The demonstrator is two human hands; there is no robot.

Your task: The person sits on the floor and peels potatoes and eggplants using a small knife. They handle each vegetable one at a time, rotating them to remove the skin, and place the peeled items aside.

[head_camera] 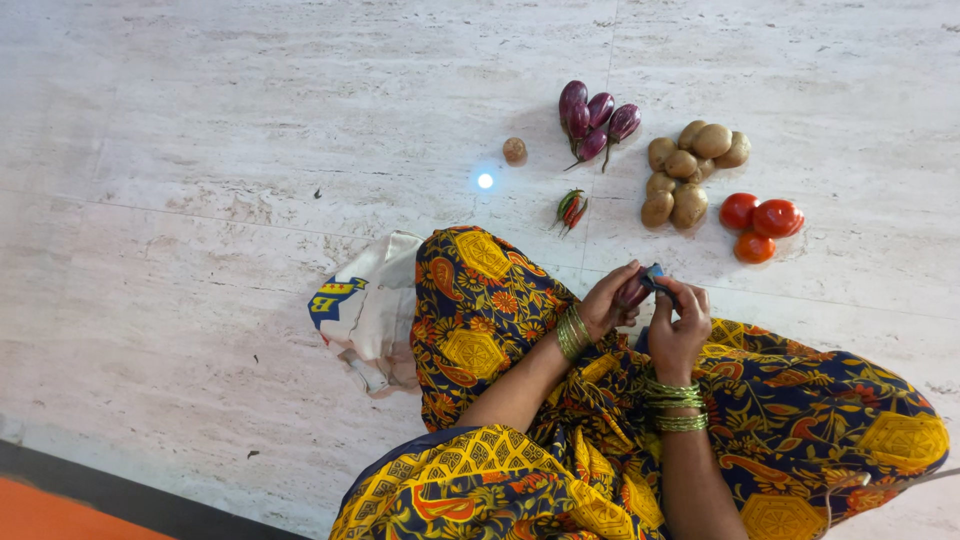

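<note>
Gripping a small purple eggplant (pixel 633 291) in the left hand (pixel 608 300), above the patterned lap. Pressing a dark tool (pixel 655 280) against it with the right hand (pixel 680 325), fingers closed. Lying beyond on the floor (pixel 250 150): eggplants (pixel 595 118), potatoes (pixel 690 165), tomatoes (pixel 760 225).

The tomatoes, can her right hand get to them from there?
Probably yes. The tomatoes lie on bare floor just beyond the right hand, with nothing between. But that hand is busy, holding a small purple thing with the left hand.
</note>
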